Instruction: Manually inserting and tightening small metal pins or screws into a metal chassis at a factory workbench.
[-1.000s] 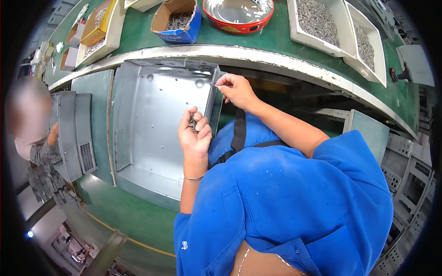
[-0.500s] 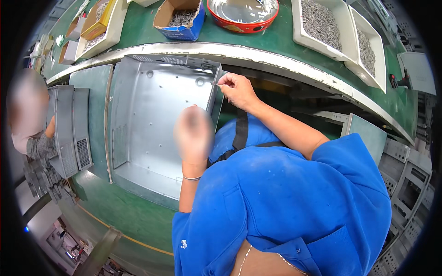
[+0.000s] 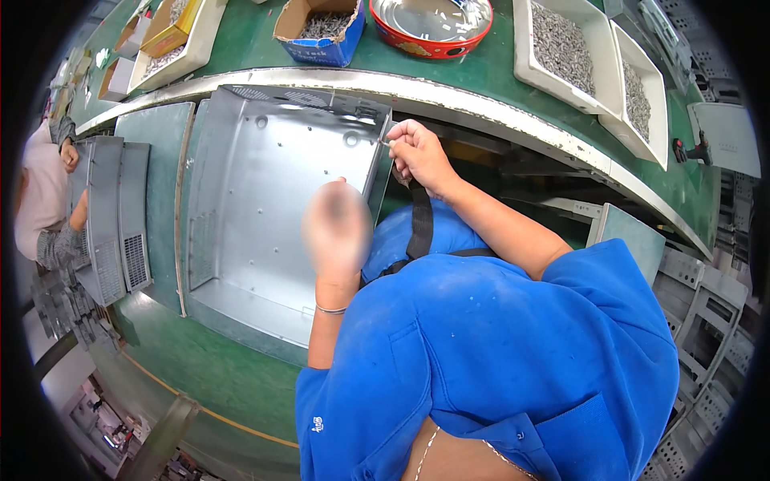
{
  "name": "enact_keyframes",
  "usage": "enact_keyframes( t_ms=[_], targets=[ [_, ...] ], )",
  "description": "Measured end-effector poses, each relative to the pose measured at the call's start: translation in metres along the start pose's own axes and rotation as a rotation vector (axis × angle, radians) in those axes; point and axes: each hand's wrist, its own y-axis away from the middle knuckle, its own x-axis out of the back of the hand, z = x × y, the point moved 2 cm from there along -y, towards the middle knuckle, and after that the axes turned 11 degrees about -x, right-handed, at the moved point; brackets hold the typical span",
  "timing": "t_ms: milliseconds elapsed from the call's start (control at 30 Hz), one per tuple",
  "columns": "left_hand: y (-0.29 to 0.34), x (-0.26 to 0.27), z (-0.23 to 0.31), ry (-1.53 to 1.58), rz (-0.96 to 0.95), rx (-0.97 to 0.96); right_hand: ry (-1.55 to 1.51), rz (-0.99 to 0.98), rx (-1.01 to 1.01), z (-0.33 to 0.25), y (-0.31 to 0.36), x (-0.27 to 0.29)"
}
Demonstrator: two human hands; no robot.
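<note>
A shallow grey sheet-metal case lies open side up in front of me, with vent slots in its walls and several small studs on its floor. My right hand is at the case's far right corner, thumb and forefinger pinched together at the rim of the right wall. Whatever small piece sits between those fingertips is too tiny to name. Over the right part of the case floor is my left hand, a bracelet on its wrist. A blur covers its fingers, so their grip is hidden.
Along the green bench stand a blue carton of small metal parts, a round red tin and white bins of fasteners. A power drill lies far right. At left, a co-worker's hands are near grey metal panels.
My right hand has drawn slightly back from the case's corner, its fingers more curled. My left hand has barely moved. The co-worker has shifted, and a second hand of theirs now shows.
</note>
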Motion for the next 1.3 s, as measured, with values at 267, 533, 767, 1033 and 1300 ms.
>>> enact_keyframes(
  t_ms=[267,533,767,1033,1300],
  targets=[
    [0.000,0.003,0.003,0.021,-0.004,-0.008,-0.146,-0.076,-0.082,-0.002,-0.003,-0.002],
    [-0.001,0.001,0.003,-0.023,0.028,-0.017,-0.224,-0.068,-0.130,-0.002,0.003,-0.006],
    [0.002,-0.004,0.002,-0.054,0.039,-0.024,0.095,0.011,-0.030,-0.001,0.003,-0.003],
    [0.002,-0.003,0.000,-0.051,0.022,0.000,0.154,0.052,-0.088,0.003,-0.004,-0.011],
    [0.005,-0.001,0.001,-0.047,-0.001,-0.026,0.118,0.035,-0.083,0.000,0.001,-0.011]
  ],
)
